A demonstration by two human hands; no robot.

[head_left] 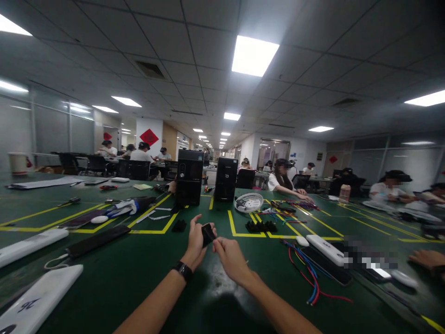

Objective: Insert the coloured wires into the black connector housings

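Observation:
A small black block-shaped part [208, 234] rests in my left hand [195, 241], with the fingers curled round it. My right hand [231, 259] is closed in a pinch at the part's lower right edge. What lies between the right fingertips, if anything, is too small to make out. Beyond my hands, a few black pieces [179, 226] sit on the green table [146, 278]. A row of similar black parts [260, 226] lies to the right. Red, blue and yellow wires [314, 283] trail across the tabletop right of my right arm.
Two black boxes [189, 178] stand upright ahead. A white plastic basket [249, 202] sits near them. Phones and white power banks [326, 249] lie on both sides. At the far right is another person's hand [426, 259]; a co-worker [283, 181] handles wires across the table.

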